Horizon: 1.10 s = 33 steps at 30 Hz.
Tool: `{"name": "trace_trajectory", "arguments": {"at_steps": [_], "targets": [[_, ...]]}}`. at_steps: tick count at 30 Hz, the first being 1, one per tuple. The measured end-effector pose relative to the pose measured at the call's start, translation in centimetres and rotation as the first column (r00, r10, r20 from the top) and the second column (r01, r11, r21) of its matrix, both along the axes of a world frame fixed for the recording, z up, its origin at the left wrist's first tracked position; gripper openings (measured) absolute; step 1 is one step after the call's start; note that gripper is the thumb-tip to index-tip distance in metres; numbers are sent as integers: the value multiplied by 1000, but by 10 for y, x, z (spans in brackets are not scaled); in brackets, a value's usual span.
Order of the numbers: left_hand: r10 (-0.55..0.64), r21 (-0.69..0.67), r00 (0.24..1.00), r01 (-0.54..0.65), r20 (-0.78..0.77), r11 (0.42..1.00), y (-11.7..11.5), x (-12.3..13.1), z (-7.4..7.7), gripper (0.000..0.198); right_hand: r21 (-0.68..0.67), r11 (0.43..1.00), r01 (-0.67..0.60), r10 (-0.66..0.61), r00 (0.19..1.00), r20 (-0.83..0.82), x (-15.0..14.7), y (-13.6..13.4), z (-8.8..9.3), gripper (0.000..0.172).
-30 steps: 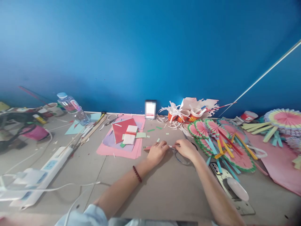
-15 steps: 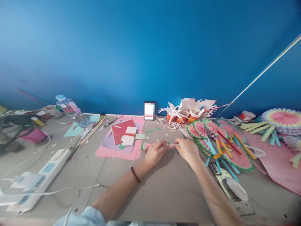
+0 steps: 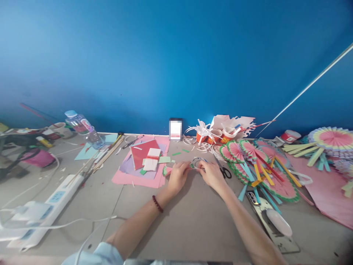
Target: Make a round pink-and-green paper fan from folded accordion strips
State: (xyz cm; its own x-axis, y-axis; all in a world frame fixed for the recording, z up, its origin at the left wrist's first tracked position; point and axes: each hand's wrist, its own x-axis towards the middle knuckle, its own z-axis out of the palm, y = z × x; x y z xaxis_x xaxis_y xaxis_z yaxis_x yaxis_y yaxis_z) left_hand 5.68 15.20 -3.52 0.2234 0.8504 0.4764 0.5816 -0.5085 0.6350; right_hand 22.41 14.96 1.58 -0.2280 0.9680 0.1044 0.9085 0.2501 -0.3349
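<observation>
- One green-edged end of the pink piece [image 3: 167, 170] sticks out past the left hand [image 3: 178, 176], whose bent fingers close over it at the table [image 3: 193, 228], presumably to keep it steady.
- The right hand [image 3: 212, 176] curls its fingertips around the near side of a ring [image 3: 195, 159], perhaps tape, seemingly tipped up for control; whether it pinches anything else, I cannot tell.
- Scissors [image 3: 227, 173] lie just beyond the right wrist, handy for a quick reach.
- Papers [image 3: 124, 176] overlap in a stack to the left, likely to save room.
- Fans [image 3: 249, 151] crowd together on the right, near a phone [image 3: 260, 213] with a white oval object [image 3: 278, 222] resting on it.
- Cups [image 3: 213, 137] stand along the back, holding strips and pens upright.
- Farther left sit a bottle [image 3: 96, 138] and a power strip [image 3: 60, 195].
- Behind everything rises a plain blue wall [image 3: 176, 66].
</observation>
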Motion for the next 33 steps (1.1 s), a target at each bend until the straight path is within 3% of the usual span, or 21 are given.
{"name": "trace_trajectory", "arguments": {"at_steps": [6,12,17,24,33], "targets": [[59,-58,998,-61,-33,996,-4,2,7,25,5,999,-47,47,996,-70,-5,4,-10,15],[23,-120,999,-19,36,993,-6,1,14,19,-55,998,-15,2,972,-234,-5,5,-9,9],[78,-122,994,-68,82,990,-3,0,11,21,-59,998,-26,3,935,-355,-2,8,-14,5],[47,-146,997,-38,56,988,-3,0,13,15,48,998,-35,46,964,-261,-6,4,-6,11],[83,-107,996,-82,12,991,-4,0,17,13,-74,994,-75,49,950,-307,-5,7,-7,12]]}}
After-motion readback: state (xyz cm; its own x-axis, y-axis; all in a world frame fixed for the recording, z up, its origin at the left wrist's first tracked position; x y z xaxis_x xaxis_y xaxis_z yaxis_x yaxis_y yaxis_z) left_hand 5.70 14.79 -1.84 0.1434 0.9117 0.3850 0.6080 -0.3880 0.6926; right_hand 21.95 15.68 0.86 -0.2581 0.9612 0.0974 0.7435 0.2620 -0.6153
